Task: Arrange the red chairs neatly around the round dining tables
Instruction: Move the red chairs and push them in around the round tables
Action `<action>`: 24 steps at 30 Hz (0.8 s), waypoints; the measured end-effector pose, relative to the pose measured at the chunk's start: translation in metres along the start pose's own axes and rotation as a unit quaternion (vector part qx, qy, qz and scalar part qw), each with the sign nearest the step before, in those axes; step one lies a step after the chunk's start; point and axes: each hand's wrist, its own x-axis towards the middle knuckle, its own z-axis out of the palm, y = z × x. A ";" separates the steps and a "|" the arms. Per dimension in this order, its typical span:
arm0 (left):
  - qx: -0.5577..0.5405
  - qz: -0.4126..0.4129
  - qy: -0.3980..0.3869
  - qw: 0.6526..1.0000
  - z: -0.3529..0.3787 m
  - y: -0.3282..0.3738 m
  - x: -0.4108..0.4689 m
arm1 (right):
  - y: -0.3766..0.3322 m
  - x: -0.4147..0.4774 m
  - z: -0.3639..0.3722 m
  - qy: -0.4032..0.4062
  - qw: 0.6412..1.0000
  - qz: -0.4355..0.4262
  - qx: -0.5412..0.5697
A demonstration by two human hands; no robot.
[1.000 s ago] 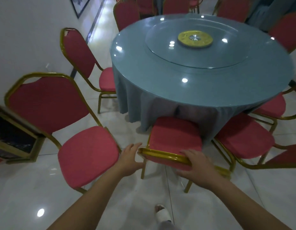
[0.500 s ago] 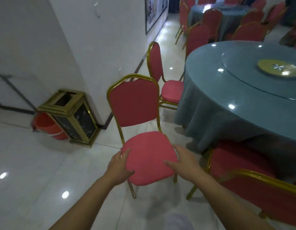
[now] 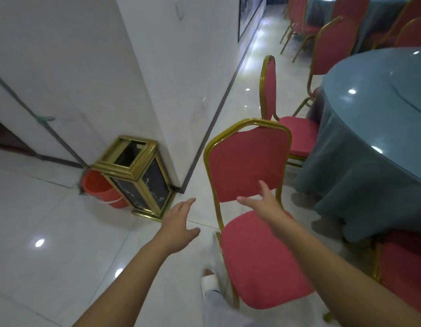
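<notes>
Nearest red chair (image 3: 248, 161): centre of the frame, upright on the tiled floor (image 3: 51, 232). Its seat points to the bottom edge and its gold-framed backrest rises above it. It is not tucked in.
Right hand (image 3: 266, 206): above the gap between seat and backrest, fingers (image 3: 263, 188) spread and released, grasping nothing. One tip overlaps the backrest's lower edge; I cannot tell whether it touches.
Left hand (image 3: 179, 223): left of the chair's gold upright and apart from it, over bare floor, with fingers (image 3: 188, 205) straight and loose, holding nothing.
Round bench (image 3: 370, 161): right side of the frame, under a blue-grey cloth hanging near the floor. A strip of floor shows between its hem and the chair.
Second red chair (image 3: 299, 131): behind the nearest one, backrest seen edge-on, seat just beside the cloth.
Third red chair (image 3: 403, 267): lower right, just beside the cloth, only partly in frame.
Wall corner (image 3: 157, 90): its edge comes down just left of the nearest chair's backrest — a narrow wedge of floor lies between.
Aisle: open floor runs along the wall toward the top centre — more red chairs stand at the upper right.
Gold-framed waste bin (image 3: 138, 175): against the wall, left of centre, with an orange bucket (image 3: 96, 187) just behind it.
Foot (image 3: 210, 282): in a white slipper, bottom centre, just beside the nearest chair's left front leg.
</notes>
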 end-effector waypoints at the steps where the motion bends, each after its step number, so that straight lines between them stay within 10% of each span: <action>1: 0.000 -0.002 -0.003 1.000 -0.012 -0.003 0.019 | -0.013 0.022 0.009 0.009 0.999 0.011 0.049; 14: -0.054 0.027 -0.056 0.997 -0.122 -0.052 0.209 | -0.129 0.269 0.120 0.232 0.900 0.283 0.235; 24: 0.011 0.236 -0.141 0.961 -0.155 -0.023 0.367 | -0.124 0.296 0.159 0.317 0.898 0.263 0.154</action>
